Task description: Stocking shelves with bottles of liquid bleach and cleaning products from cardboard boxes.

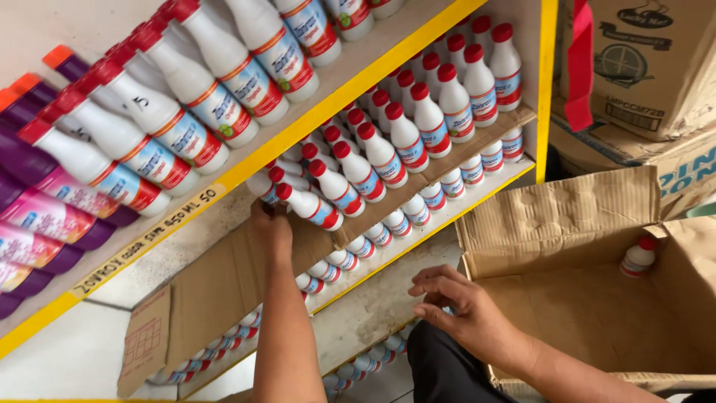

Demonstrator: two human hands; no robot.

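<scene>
Left hand (270, 230): fingers closed on a small white bottle (262, 186), red cap, on cardboard sheet (224, 280).
Right hand (462, 310): loosely open, empty, beside brown carton (556, 216).
Shelf edge (313, 108): yellow strip.

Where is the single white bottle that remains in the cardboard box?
In the head view, the white bottle lies at the right, inside the open cardboard box, near its far inner wall, beyond the right hand.

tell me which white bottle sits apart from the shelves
The small red-capped white bottle standing alone inside the open cardboard box; all the others are on shelves.
</scene>
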